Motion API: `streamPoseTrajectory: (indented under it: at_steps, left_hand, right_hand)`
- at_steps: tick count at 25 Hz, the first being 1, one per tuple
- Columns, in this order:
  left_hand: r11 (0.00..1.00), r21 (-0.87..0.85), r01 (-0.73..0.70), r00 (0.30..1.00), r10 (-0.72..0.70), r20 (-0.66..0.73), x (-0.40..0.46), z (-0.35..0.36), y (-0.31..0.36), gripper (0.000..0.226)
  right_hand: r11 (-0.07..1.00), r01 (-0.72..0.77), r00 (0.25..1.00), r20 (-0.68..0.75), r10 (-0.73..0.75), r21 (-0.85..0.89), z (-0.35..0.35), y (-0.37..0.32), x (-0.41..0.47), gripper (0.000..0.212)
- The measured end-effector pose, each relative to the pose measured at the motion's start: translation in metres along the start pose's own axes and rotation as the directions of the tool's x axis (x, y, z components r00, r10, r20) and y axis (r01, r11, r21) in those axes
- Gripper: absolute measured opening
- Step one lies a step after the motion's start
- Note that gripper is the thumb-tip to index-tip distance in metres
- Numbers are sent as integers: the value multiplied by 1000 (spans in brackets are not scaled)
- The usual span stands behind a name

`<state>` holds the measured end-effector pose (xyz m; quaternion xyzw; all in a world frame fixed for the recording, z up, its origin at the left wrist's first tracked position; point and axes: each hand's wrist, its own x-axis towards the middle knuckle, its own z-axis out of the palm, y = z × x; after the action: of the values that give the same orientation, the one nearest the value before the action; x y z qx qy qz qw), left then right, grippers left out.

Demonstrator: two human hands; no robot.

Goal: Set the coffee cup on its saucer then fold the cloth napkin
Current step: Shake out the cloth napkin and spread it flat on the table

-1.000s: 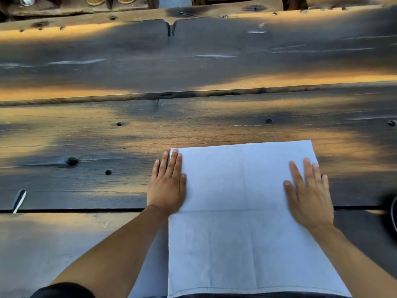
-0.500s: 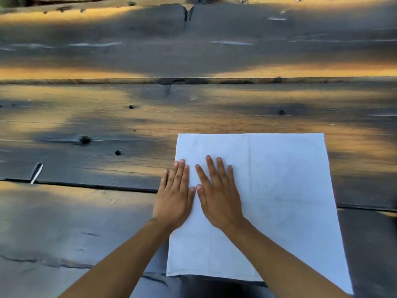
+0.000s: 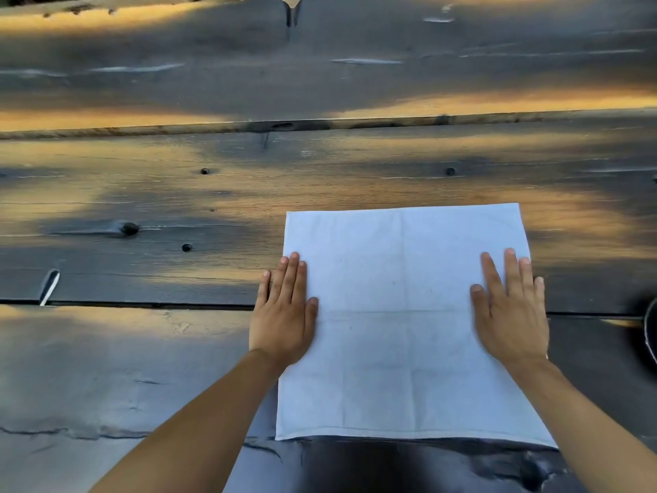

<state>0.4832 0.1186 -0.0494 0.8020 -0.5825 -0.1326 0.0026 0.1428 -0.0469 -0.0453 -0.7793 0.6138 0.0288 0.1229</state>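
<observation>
Now your right hand (image 3: 508, 311) has slid from beside the left hand (image 3: 284, 314) to the napkin's (image 3: 401, 322) right edge; all fingers (image 3: 512, 268) lie flat, gripping nothing, pressing the napkin onto the worktop (image 3: 142, 350).

- Support surface: a wooden table (image 3: 177, 193) built of wide, weathered planks running left to right across the frame, dark grey with amber light patches.
- Plank seams: one crosses the upper third of the frame; another crosses just below centre.
- Knots and holes: several dark ones at centre left.
- Load: a white cloth napkin (image 3: 401, 343) lies flat and unfolded at lower right centre, with faint crease lines, spanning the lower seam.
</observation>
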Motion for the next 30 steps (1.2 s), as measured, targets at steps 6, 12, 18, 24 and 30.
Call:
streamPoseTrajectory:
  at_steps: [6,12,18,24,30]
  left_hand:
    - [1000,7,7,1000,-7,10,0,-2,2,65]
    - [1000,0,-12,1000,12,-7,0,0,0,66]
    - [1000,-10,-10,1000,10,-12,0,2,-1,67]
    - [976,-215,-39,996,19,-92,-9,-13,-3,63]
    - [993,-56,-108,993,105,-49,-98,15,18,64]
  right_hand:
    - [947,308,949,-100,-299,92,20,-148,-40,55]
    - [871,491,870,50,-490,-26,39,-154,-70,58]
    - [990,126,992,21,-125,-58,8,0,-52,61]
    - [996,93,995,-39,-92,13,7,-49,-58,60]
    - [882,461,881,69,-469,100,40,-187,-121,58]
